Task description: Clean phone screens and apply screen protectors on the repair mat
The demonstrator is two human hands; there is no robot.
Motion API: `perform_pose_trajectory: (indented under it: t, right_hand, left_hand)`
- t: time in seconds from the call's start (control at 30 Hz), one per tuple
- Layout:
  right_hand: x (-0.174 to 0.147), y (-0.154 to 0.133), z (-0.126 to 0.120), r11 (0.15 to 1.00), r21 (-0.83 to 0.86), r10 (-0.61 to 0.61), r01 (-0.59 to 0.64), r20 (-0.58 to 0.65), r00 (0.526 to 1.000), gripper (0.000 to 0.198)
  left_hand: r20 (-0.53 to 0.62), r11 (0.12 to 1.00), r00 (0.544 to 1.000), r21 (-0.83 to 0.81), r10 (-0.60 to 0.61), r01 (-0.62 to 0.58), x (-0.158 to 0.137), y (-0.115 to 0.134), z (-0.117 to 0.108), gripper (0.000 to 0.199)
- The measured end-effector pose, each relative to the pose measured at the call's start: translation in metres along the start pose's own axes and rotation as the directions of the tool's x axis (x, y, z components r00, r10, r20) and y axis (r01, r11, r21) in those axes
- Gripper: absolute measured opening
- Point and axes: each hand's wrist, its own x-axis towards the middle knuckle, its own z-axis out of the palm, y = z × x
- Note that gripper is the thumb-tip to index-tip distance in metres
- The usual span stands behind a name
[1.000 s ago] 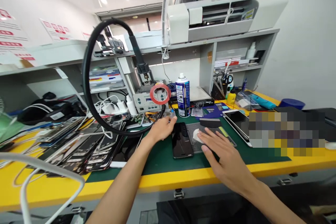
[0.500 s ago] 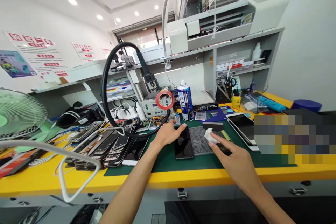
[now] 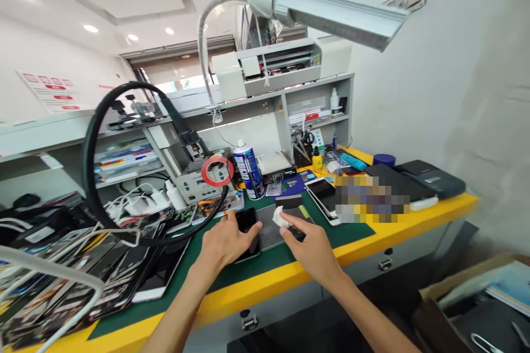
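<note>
A dark phone (image 3: 247, 220) lies glass side up on the green mat (image 3: 348, 236). My left hand (image 3: 226, 240) spans it, thumb at the right edge and fingers along the left edge, partly covering the screen. Pinched between the thumb and index finger of my right hand (image 3: 312, 245) is a crumpled white tissue (image 3: 280, 217). This hand hovers over or rests on a grey perforated plate (image 3: 268, 231) right of the phone; I cannot tell if the tissue touches it. Part of a dark item with a yellow-green strip (image 3: 304, 212) shows behind the right hand.
A blue spray can (image 3: 249, 171) stands behind the phone. Stacked phone parts (image 3: 120, 270) crowd the left, below a black looped cable (image 3: 86, 160). White tablets (image 3: 321, 198) lie to the right. A lamp (image 3: 339, 14) hangs overhead, and a box (image 3: 430, 298) sits beyond the table's right edge.
The view has swung right, so the bench appears further left. My left hand has come down over the phone from its far end. My right hand still pinches the tissue.
</note>
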Motion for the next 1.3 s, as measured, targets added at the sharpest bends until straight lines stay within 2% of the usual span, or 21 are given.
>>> perform_pose_trajectory:
  t: [0.37,0.57,0.77,0.97,1.13,1.3]
  right_hand:
    - [-0.002,0.001,-0.003,0.998,-0.031,-0.045,0.046,0.009,0.999,0.043]
    - [-0.001,0.003,-0.002,0.998,-0.005,-0.066,0.066,0.000,0.998,0.043]
    - [-0.001,0.004,-0.004,1.000,-0.003,-0.025,0.025,0.014,1.000,0.044]
    - [0.000,0.008,-0.004,1.000,-0.008,-0.004,0.004,0.023,1.000,0.044]
    - [0.000,0.008,-0.004,1.000,-0.014,0.012,-0.011,0.041,0.999,0.045]
    - [-0.001,0.010,-0.003,0.999,-0.029,-0.038,0.039,0.037,0.999,0.045]
  left_hand:
    - [-0.014,0.991,1.000,0.136,-0.007,0.009,-0.004,0.019,0.003,0.077]
    - [-0.027,0.989,1.000,0.145,-0.011,0.015,-0.001,0.030,-0.001,0.072]
    - [-0.025,0.994,0.999,0.109,-0.021,0.024,0.000,0.030,-0.008,0.072]
    - [0.021,0.997,0.999,0.063,-0.047,0.046,-0.015,0.011,-0.023,0.072]
    - [0.036,0.990,0.993,0.092,-0.112,0.108,-0.035,-0.024,-0.032,0.074]
    - [0.063,0.979,0.984,0.133,-0.166,0.157,-0.048,-0.055,-0.032,0.076]
